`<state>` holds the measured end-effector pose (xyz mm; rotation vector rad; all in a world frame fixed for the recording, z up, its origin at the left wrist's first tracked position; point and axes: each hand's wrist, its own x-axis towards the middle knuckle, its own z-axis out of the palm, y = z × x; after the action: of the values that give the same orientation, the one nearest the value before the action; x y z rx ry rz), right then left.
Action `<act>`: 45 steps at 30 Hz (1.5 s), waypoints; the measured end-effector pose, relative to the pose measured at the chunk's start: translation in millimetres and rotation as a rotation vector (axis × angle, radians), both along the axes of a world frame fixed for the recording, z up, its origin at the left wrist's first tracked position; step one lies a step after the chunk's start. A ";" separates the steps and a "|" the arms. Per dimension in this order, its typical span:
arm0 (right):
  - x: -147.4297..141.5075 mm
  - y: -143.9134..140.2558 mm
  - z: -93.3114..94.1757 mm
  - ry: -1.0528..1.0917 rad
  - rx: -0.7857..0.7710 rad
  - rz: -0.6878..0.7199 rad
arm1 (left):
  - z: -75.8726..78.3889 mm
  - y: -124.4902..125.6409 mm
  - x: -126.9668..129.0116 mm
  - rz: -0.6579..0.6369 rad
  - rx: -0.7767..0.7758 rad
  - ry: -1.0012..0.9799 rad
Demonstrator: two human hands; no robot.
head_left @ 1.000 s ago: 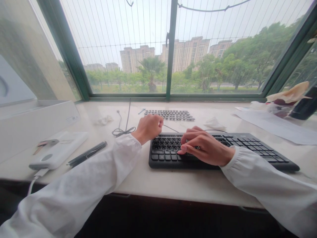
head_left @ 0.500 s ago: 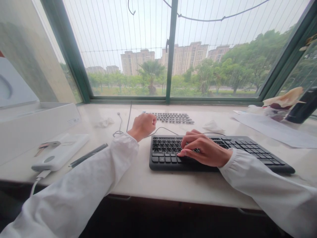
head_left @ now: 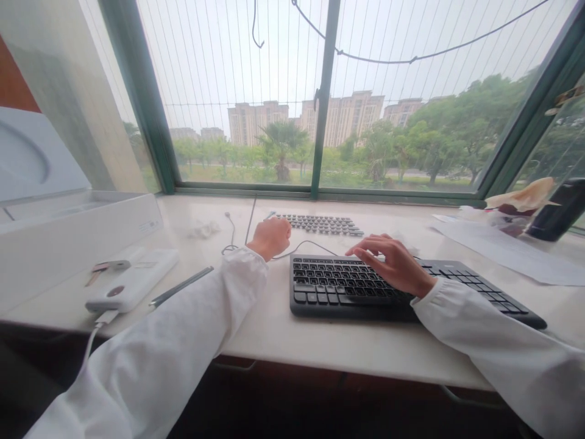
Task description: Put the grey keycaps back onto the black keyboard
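Note:
A black keyboard [head_left: 347, 299] lies on the white sill, its middle block showing bare key sockets, with caps on the lower left keys and the right-hand block. Behind it, several rows of loose keycaps [head_left: 322, 224] are laid out. My left hand [head_left: 272, 236] is closed in a fist at the left end of those rows; whatever it holds is hidden, though a small bluish tip shows just above it. My right hand [head_left: 388, 261] hovers over the keyboard's middle, fingers stretched toward its back edge, with nothing visible in them.
On the left are a white power bank [head_left: 132, 286] with a cable, a key [head_left: 98, 268], a dark pen-like stick [head_left: 183, 285] and an open white box [head_left: 82, 225]. Paper sheets [head_left: 512, 250] and a dark bottle [head_left: 557, 210] are at right. A window [head_left: 315, 152] stands behind.
My right hand has lifted from the keys and shifted toward the keyboard's back edge, its fingers straightening. My left fist stays by the keycaps. The whole view has shifted slightly.

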<state>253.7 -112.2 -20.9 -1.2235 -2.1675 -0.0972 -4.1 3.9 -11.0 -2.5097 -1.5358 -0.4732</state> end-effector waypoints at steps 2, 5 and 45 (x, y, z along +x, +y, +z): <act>1.4 4.5 1.4 -0.014 0.027 -0.104 | -0.6 1.0 -1.4 -0.003 -0.006 0.001; 3.4 17.6 7.6 -0.058 -0.004 -0.215 | -1.8 3.1 -2.5 -0.001 -0.014 0.002; -39.0 107.7 31.5 -0.437 0.004 -0.212 | 3.6 -6.4 3.3 -0.103 0.074 -0.045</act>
<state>214.6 -4.5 10.6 -1.5395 -2.3858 -0.4999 -0.8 -2.5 -7.4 -2.5463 -1.3817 -0.5938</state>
